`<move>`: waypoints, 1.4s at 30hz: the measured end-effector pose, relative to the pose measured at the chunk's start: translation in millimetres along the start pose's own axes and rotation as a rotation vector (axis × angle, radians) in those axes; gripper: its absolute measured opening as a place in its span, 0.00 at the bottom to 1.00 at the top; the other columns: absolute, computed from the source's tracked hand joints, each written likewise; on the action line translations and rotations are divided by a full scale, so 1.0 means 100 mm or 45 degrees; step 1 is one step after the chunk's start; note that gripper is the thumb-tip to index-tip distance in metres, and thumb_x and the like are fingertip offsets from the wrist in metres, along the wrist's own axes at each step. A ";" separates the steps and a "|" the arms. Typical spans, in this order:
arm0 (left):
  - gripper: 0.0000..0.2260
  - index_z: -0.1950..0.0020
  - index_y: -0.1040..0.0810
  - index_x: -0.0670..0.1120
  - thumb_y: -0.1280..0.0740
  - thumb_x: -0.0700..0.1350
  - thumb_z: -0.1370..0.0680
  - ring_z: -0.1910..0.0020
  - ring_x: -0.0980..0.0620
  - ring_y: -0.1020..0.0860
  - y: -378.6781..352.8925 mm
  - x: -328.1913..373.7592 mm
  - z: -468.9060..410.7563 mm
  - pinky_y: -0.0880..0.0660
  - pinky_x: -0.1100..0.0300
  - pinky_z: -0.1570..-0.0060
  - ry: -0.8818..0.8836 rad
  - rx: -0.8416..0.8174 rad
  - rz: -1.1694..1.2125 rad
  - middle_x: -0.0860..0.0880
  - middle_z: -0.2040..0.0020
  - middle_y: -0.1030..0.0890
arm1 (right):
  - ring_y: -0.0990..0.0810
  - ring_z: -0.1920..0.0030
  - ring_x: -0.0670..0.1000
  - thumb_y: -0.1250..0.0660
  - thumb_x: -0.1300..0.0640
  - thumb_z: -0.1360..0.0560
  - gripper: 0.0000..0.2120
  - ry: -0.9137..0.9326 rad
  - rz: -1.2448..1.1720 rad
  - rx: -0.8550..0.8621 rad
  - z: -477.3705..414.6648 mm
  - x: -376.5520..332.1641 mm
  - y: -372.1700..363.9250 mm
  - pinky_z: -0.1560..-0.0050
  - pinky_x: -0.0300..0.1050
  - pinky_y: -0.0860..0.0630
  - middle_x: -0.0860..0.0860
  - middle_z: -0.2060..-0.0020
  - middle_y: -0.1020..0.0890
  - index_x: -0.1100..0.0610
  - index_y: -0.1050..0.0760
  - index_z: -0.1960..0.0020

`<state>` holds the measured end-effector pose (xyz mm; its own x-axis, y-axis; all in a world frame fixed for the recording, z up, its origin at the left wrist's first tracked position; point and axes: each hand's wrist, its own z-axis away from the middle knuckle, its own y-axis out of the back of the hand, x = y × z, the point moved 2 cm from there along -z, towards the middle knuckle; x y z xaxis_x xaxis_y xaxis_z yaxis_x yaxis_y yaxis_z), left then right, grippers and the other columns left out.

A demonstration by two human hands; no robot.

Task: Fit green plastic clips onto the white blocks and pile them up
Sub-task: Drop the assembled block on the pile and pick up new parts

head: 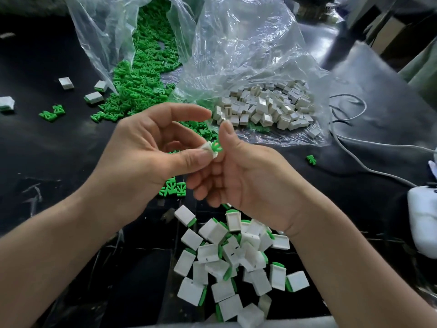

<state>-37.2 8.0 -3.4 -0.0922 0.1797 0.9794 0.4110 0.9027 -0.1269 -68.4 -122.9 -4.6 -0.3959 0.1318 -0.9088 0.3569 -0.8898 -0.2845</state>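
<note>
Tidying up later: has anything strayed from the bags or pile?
Yes. Green clips spill from their bag onto the table, one clip lies alone by the cables, and several assembled blocks sit apart, far left.

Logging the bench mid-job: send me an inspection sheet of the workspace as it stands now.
Surface: black table, scuffed at left.
Job's things: green clips spill from one clear bag; white blocks fill another; clipped pile lies nearest.
Clutter: stray clips and clipped blocks at left.
Hands: left hand pinches a white block; right hand curls under its green clip, grip unclear.
Cables: grey cables at right.
Surroundings: white container at right edge.
</note>
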 end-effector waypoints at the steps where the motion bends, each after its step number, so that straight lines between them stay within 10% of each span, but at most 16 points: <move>1: 0.16 0.56 0.17 0.53 0.27 0.44 0.42 0.71 0.54 0.21 0.00 0.00 0.00 0.24 0.64 0.70 -0.007 -0.002 0.033 0.50 0.67 0.18 | 0.25 0.69 0.46 0.47 0.39 0.34 0.25 0.004 -0.073 -0.004 0.00 0.00 -0.02 0.69 0.36 0.29 0.51 0.69 0.22 0.60 0.26 0.62; 19: 0.17 0.52 0.20 0.49 0.28 0.43 0.40 0.74 0.53 0.23 -0.04 -0.01 0.02 0.25 0.63 0.71 -0.028 0.033 0.102 0.49 0.68 0.19 | 0.33 0.72 0.45 0.46 0.42 0.30 0.22 -0.007 -0.259 0.094 -0.03 0.02 -0.09 0.67 0.40 0.37 0.50 0.71 0.30 0.60 0.31 0.51; 42: 0.18 0.54 0.18 0.46 0.32 0.35 0.42 0.75 0.42 0.27 -0.02 -0.03 0.01 0.24 0.51 0.73 0.056 0.001 0.113 0.45 0.69 0.21 | 0.34 0.73 0.45 0.47 0.45 0.24 0.20 0.083 0.116 0.239 -0.03 0.08 -0.10 0.71 0.37 0.36 0.47 0.74 0.30 0.57 0.27 0.64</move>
<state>-38.9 6.6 -6.4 -0.0154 0.2414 0.9703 0.4154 0.8842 -0.2134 -72.9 -111.3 -10.2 -0.3118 0.0696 -0.9476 0.2228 -0.9642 -0.1441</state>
